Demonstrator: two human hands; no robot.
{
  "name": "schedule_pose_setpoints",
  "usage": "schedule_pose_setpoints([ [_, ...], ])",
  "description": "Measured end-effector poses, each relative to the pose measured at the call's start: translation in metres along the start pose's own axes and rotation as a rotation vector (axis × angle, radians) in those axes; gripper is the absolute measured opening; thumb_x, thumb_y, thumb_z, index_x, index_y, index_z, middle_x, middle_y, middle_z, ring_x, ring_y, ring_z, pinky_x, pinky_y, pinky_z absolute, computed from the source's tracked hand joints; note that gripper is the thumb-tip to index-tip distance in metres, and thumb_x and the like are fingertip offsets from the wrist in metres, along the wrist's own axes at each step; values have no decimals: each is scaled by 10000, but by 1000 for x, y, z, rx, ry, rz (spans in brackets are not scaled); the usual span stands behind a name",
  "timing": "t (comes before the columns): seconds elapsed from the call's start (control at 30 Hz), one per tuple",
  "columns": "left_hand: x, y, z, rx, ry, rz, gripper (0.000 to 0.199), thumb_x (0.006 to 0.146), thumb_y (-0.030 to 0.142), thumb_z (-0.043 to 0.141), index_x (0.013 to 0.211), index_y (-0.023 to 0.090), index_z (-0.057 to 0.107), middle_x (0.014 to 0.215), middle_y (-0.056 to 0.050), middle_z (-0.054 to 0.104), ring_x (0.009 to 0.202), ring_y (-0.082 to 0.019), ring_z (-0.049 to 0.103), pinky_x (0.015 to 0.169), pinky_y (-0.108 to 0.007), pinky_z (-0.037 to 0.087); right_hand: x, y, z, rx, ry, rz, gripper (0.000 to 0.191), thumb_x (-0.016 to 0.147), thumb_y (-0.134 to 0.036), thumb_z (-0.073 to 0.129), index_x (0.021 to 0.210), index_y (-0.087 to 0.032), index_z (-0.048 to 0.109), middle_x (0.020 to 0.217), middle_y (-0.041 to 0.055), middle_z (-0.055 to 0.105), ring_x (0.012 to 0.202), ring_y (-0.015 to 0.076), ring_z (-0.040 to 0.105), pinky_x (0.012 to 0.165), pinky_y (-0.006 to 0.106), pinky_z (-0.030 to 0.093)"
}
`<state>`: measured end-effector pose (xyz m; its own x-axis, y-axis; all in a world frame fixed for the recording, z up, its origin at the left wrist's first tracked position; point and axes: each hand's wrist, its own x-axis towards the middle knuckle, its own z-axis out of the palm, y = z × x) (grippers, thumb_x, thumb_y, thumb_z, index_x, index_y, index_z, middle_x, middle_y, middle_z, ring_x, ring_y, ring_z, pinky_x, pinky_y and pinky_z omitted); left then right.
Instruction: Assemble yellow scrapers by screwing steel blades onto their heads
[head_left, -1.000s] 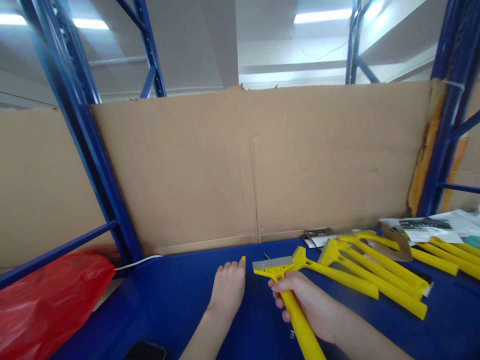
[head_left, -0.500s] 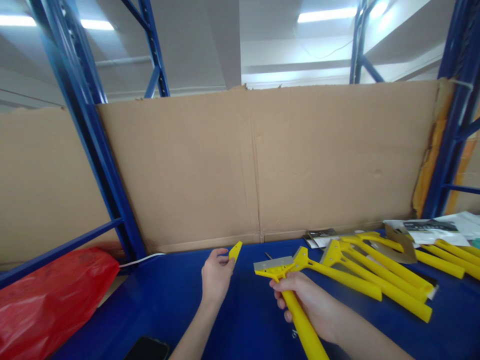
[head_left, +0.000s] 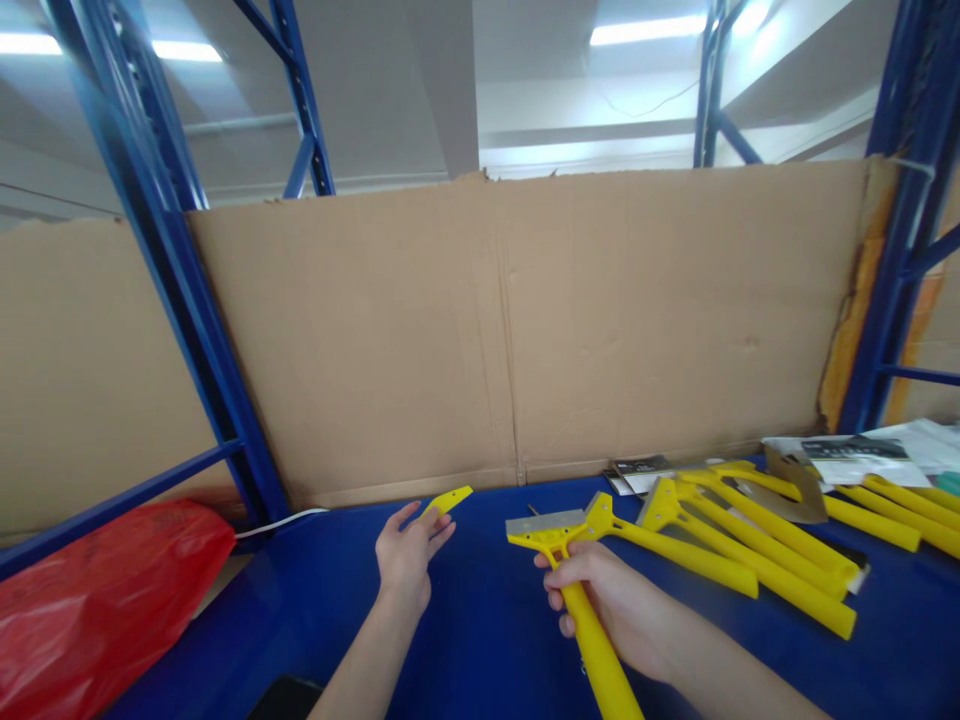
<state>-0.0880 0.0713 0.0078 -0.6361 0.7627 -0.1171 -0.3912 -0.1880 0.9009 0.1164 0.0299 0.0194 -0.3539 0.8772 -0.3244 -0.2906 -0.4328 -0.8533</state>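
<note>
My left hand (head_left: 406, 553) pinches a small flat yellow piece (head_left: 452, 497) with holes in it, its free end pointing up and to the right. My right hand (head_left: 600, 590) is wrapped round the yellow handle of a scraper (head_left: 602, 650), whose head carries a grey metal blade (head_left: 551, 521) facing away from me. A gap of blue table separates the two hands. Just behind the right hand lies another yellow scraper (head_left: 686, 560), and several more yellow scrapers (head_left: 780, 580) rest to its right.
Blue table (head_left: 480, 620) beneath; cardboard (head_left: 375, 340) stands along its back. A red plastic bag (head_left: 112, 600) is at left, with a dark phone-like object (head_left: 286, 698) at the front edge. Packets (head_left: 862, 455) lie at right. Blue posts (head_left: 202, 350) rise at the sides.
My left hand has moved left and toward me a little, and the yellow piece in it has tilted flatter. My right hand keeps hold of the scraper with little movement.
</note>
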Motion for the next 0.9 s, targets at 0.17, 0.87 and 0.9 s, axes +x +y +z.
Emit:
schedule_pose_setpoints([
  [0.17,3,7,1,-154,7,-18,189,717,-70,617,805,95,586,602,-16,641,500,-74,611,512,-169,527,0,0,0,-9,-14,28,222,615,-53,499,808,-154,539,616,-34,525,456,67,471,414,182,368],
  [0.87,-7,11,9,-231,-254,-161,198,816,-45,443,773,110,559,687,-35,669,541,-111,641,607,-291,586,4,3,-3,-37,-79,54,197,648,-133,494,839,-159,540,507,-26,564,430,96,498,418,204,373],
  [0.9,-7,11,9,-235,-246,-148,195,803,-57,460,775,113,552,668,-22,659,521,-97,626,599,-274,582,4,3,-3,-34,-83,56,201,647,-136,494,841,-159,539,508,-23,567,430,97,501,418,204,373],
])
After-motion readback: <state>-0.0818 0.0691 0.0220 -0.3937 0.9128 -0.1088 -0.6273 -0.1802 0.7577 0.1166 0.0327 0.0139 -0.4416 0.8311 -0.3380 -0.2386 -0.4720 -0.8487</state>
